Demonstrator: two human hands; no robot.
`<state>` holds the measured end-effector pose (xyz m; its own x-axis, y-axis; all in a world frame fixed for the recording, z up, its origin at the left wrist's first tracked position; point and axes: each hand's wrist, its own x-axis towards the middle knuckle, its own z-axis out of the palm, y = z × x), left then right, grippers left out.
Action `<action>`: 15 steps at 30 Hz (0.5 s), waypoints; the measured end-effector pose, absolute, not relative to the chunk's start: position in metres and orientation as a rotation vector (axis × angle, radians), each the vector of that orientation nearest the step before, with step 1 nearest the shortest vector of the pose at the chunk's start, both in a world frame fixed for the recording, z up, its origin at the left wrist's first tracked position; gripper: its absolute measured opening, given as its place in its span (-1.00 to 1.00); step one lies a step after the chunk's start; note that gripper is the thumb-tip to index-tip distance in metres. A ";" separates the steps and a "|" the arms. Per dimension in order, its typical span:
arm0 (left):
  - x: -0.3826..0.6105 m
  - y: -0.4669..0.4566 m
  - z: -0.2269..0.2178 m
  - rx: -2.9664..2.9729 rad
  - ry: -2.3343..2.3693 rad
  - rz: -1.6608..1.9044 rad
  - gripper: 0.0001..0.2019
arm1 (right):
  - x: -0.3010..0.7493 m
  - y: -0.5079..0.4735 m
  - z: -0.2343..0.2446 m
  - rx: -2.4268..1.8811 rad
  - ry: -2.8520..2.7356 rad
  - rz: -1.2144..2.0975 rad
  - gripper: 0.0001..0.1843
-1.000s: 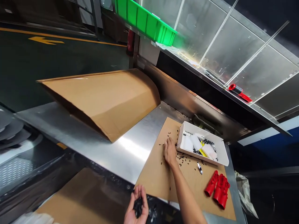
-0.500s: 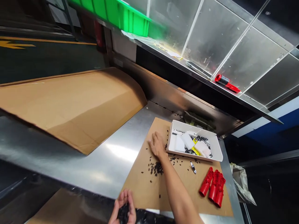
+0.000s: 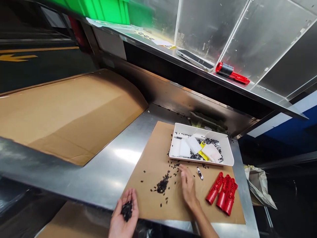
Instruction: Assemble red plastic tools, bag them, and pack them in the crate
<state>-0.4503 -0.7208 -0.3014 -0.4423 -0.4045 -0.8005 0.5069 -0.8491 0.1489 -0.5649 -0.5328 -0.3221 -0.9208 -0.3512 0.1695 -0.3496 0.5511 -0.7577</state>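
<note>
My left hand [image 3: 125, 211], palm up and cupped at the front edge of the table, holds a heap of small black pieces [image 3: 126, 210]. Over the brown cardboard sheet [image 3: 151, 148] is my right hand [image 3: 188, 185], its fingers stretched forward and holding nothing I can see. Its fingertips are by scattered black pieces just in front of a white tray [image 3: 230, 155]. Between my hands lies a loose pile of the same pieces [image 3: 162, 185]. A nail clipper [image 3: 199, 173] lies right of my right fingertips, and several red tubular parts [image 3: 224, 195] rest farther right.
The white tray holds black pieces, white pads and a yellow strip [image 3: 203, 152]. A large cardboard piece [image 3: 74, 112] covers the table's left. Above runs a shelf with a phone [image 3: 195, 59], a red and black part [image 3: 231, 73] and a green bin [image 3: 109, 11].
My right hand has moved back from the tray's left side toward me and to the right. My left hand has risen and turned its palm up, showing the black pieces. The camera has shifted.
</note>
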 end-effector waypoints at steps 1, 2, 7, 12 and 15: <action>-0.455 -0.719 -0.302 1.223 0.156 -2.281 -0.58 | -0.570 -0.531 -0.332 -0.461 2.843 -1.360 -0.41; -0.458 -0.718 -0.302 1.221 0.163 -2.283 -0.60 | -0.573 -0.531 -0.341 -0.340 2.899 -1.353 -0.38; -0.462 -0.703 -0.301 1.202 0.194 -2.392 -0.54 | -0.554 -0.553 -0.362 -0.450 2.914 -1.253 -0.42; -0.437 -0.682 -0.301 1.260 0.148 -2.454 -0.47 | -0.510 -0.552 -0.343 -0.985 2.673 -1.188 -0.59; -0.415 -0.666 -0.306 1.364 0.133 -2.489 -0.46 | -0.528 -0.552 -0.334 -1.071 2.646 -1.150 -0.58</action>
